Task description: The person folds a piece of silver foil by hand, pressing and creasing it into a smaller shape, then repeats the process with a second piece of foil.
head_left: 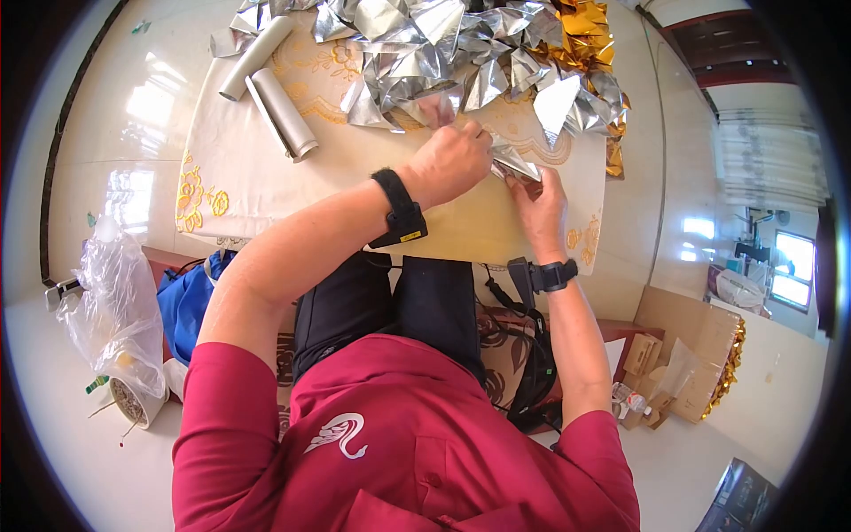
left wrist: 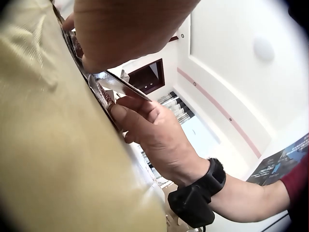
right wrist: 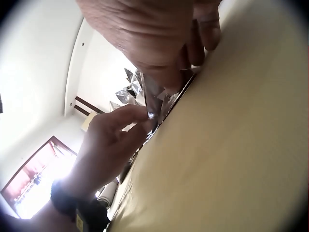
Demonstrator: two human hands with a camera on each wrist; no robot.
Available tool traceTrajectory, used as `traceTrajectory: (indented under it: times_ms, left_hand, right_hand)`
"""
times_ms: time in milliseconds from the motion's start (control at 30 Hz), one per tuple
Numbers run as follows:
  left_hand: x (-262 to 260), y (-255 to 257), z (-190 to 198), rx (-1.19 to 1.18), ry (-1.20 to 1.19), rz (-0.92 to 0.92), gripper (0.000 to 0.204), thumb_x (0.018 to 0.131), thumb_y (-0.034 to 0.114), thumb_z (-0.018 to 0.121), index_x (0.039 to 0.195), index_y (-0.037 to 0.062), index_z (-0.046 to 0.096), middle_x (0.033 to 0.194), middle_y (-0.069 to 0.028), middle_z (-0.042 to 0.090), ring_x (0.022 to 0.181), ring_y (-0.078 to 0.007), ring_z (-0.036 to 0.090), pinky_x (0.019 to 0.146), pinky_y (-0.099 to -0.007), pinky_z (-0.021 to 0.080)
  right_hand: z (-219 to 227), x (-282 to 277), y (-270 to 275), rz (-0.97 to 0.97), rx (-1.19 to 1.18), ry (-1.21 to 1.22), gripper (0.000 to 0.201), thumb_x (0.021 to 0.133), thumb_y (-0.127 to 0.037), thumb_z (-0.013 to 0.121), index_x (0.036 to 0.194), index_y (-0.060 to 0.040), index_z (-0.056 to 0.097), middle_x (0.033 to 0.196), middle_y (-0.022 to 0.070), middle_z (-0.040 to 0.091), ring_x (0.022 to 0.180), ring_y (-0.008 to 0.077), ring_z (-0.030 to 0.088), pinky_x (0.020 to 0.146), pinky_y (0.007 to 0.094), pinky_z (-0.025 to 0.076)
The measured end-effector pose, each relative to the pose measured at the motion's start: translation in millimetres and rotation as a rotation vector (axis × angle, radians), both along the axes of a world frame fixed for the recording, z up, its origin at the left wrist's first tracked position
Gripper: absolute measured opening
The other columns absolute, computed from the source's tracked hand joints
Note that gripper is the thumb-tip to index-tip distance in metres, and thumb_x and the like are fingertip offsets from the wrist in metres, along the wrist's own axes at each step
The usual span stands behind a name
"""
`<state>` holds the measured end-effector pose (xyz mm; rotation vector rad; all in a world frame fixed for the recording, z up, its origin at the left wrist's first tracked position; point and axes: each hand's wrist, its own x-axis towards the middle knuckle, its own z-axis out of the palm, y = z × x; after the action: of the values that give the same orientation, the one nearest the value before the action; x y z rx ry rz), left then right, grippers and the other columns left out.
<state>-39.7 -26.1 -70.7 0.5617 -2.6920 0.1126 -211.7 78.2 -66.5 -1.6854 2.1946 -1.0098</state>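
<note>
Close over the cloth-covered table, both hands work on a piece of silver foil (head_left: 514, 161) with a folded edge. The left hand (head_left: 450, 163) pinches its far-left end; in the right wrist view, the thumb and forefinger of that left hand (right wrist: 113, 137) meet at the foil (right wrist: 155, 104). At the near-right end, the right hand (head_left: 541, 209) grips the piece. From the left wrist view, the right hand (left wrist: 152, 130) has thumb and fingers on either side of the foil (left wrist: 124, 86). Part of the foil is hidden behind the fingers.
A heap of silver foil pieces (head_left: 417, 66) covers the table's far side, with gold foil (head_left: 585, 40) at its right. Two silver rolls (head_left: 257, 58) lie at the left on the tablecloth (head_left: 239, 177). A cardboard box (head_left: 696, 346) stands at the lower right.
</note>
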Motion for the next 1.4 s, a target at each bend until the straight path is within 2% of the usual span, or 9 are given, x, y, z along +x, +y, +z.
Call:
traceTrajectory:
  times_ms: [133, 233, 433, 533, 733, 933, 1233, 1333, 1400]
  left_hand:
    - [-1, -1, 2, 0.041, 0.003, 0.009, 0.006, 0.074, 0.013, 0.06, 0.075, 0.0085, 0.064, 0.085, -0.0031, 0.057, 0.09, -0.0188, 0.056, 0.069, -0.0282, 0.051]
    - [-3, -1, 2, 0.055, -0.009, 0.032, 0.006, 0.074, 0.012, 0.06, 0.076, 0.0085, 0.064, 0.086, -0.0034, 0.057, 0.091, -0.019, 0.057, 0.067, -0.028, 0.052]
    - [-1, -1, 1, 0.058, 0.021, 0.019, 0.006, 0.074, 0.012, 0.06, 0.076, 0.0085, 0.064, 0.086, -0.0034, 0.057, 0.091, -0.019, 0.057, 0.068, -0.0281, 0.051]
    - [-2, 0, 0, 0.056, 0.027, 0.02, 0.005, 0.075, 0.012, 0.06, 0.076, 0.0087, 0.064, 0.086, -0.003, 0.057, 0.091, -0.0189, 0.057, 0.07, -0.0283, 0.051]
    - [-3, 1, -1, 0.059, 0.038, 0.031, 0.005, 0.075, 0.012, 0.06, 0.076, 0.0089, 0.064, 0.086, -0.0023, 0.057, 0.092, -0.0187, 0.056, 0.07, -0.0284, 0.05]
    - [-3, 0, -1, 0.061, 0.009, 0.035, 0.006, 0.075, 0.012, 0.06, 0.077, 0.0089, 0.064, 0.086, -0.0022, 0.058, 0.092, -0.0186, 0.057, 0.069, -0.0278, 0.051]
    - [-2, -1, 0, 0.087, 0.049, 0.029, 0.005, 0.074, 0.011, 0.061, 0.078, 0.0089, 0.065, 0.086, -0.0022, 0.058, 0.091, -0.0188, 0.057, 0.068, -0.0282, 0.051]
    - [-2, -1, 0, 0.083, 0.035, 0.029, 0.005, 0.074, 0.011, 0.061, 0.077, 0.009, 0.064, 0.086, -0.0021, 0.058, 0.091, -0.0188, 0.057, 0.068, -0.0283, 0.051]
    - [-2, 0, 0, 0.078, 0.035, 0.026, 0.005, 0.074, 0.012, 0.061, 0.077, 0.0091, 0.064, 0.086, -0.002, 0.057, 0.091, -0.0188, 0.057, 0.068, -0.0285, 0.051]
  right_hand:
    - [3, 2, 4, -0.054, 0.104, 0.018, 0.019, 0.081, -0.019, 0.072, 0.082, -0.0015, 0.064, 0.079, 0.0084, 0.059, 0.064, 0.0215, 0.061, 0.06, 0.0339, 0.048]
    - [4, 2, 5, -0.051, 0.103, 0.057, 0.019, 0.082, -0.02, 0.072, 0.085, -0.0014, 0.066, 0.079, 0.0083, 0.058, 0.061, 0.0216, 0.06, 0.06, 0.0332, 0.047]
    - [-1, 0, 7, -0.003, 0.08, -0.019, 0.018, 0.082, -0.018, 0.07, 0.094, -0.0042, 0.071, 0.079, 0.0073, 0.058, 0.062, 0.0222, 0.059, 0.06, 0.033, 0.048]
    - [1, 0, 7, 0.086, 0.033, 0.175, 0.017, 0.081, -0.016, 0.071, 0.094, -0.0053, 0.071, 0.079, 0.007, 0.058, 0.064, 0.0219, 0.061, 0.061, 0.0333, 0.048]
    - [-1, 1, -3, 0.074, 0.025, 0.044, 0.015, 0.079, -0.015, 0.072, 0.092, -0.0068, 0.071, 0.083, 0.0082, 0.062, 0.067, 0.0217, 0.063, 0.062, 0.0334, 0.05]
    - [3, -2, -7, 0.087, 0.121, 0.027, 0.014, 0.082, -0.013, 0.069, 0.094, -0.0056, 0.071, 0.082, 0.0093, 0.064, 0.066, 0.0213, 0.064, 0.063, 0.0318, 0.051]
    - [2, -5, -9, 0.126, 0.152, -0.15, 0.015, 0.082, -0.015, 0.07, 0.092, -0.0041, 0.07, 0.08, 0.0086, 0.065, 0.067, 0.0167, 0.063, 0.065, 0.0298, 0.051]
    - [12, -4, -9, 0.161, 0.21, -0.057, 0.015, 0.081, -0.016, 0.07, 0.089, -0.0033, 0.069, 0.077, 0.0082, 0.065, 0.066, 0.0162, 0.063, 0.064, 0.0292, 0.05]
    - [13, -6, -10, 0.157, 0.263, -0.086, 0.016, 0.081, -0.016, 0.071, 0.089, -0.0028, 0.07, 0.077, 0.0081, 0.065, 0.066, 0.0155, 0.062, 0.064, 0.0287, 0.05]
